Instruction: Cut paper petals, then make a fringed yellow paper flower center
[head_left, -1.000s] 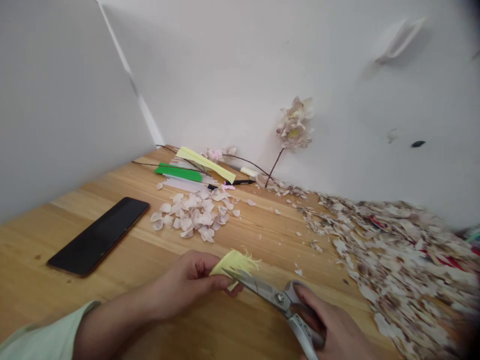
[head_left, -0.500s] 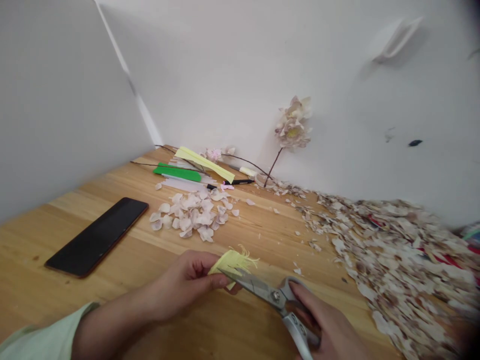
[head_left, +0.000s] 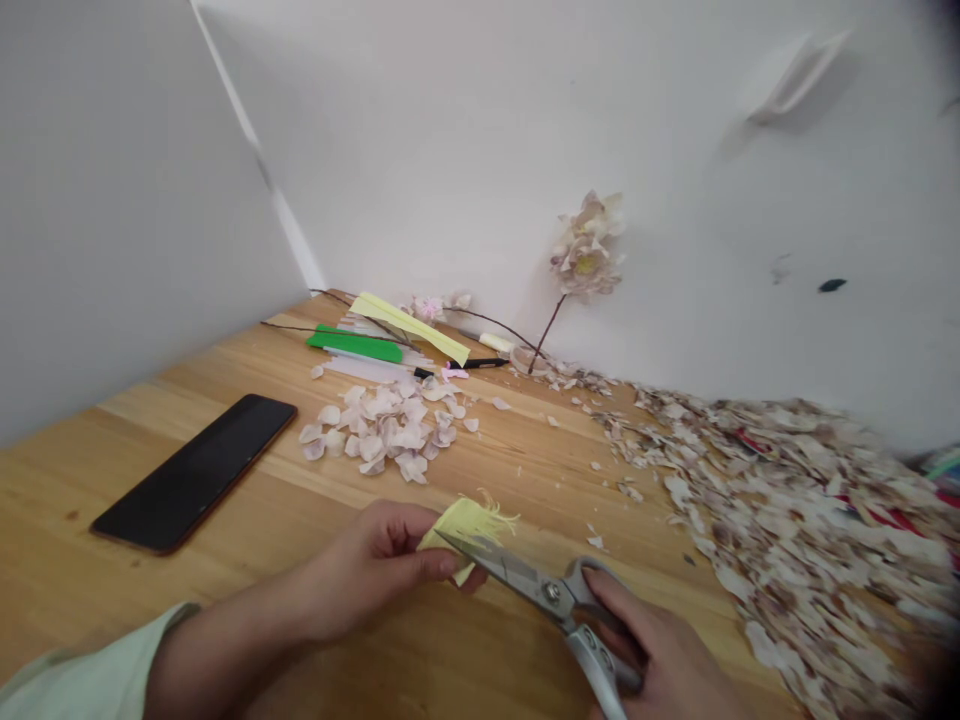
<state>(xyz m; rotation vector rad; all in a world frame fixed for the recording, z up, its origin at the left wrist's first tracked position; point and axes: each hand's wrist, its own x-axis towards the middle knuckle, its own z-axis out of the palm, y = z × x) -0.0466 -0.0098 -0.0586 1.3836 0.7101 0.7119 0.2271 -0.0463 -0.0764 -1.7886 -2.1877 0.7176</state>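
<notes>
The left hand (head_left: 386, 555) has its thumb and fingers pressed closely together, and between them it holds a thin piece of pale yellow paper with fringed edge (head_left: 469, 515), which is above the light brown wooden table (head_left: 300, 505). The right hand (head_left: 660, 650) is closed around the handles of the grey metal scissors (head_left: 552, 592); how its lower fingers are bent I cannot tell, because the picture edge cuts them. The blades lie across the paper, with their tip near the left thumb. Beyond the hands lies a small heap of whitish, thin petals (head_left: 397, 430), and to its left a flat black phone (head_left: 195, 475). On the right side spreads a bigger pile of whitish-brown petals (head_left: 810, 520).
</notes>
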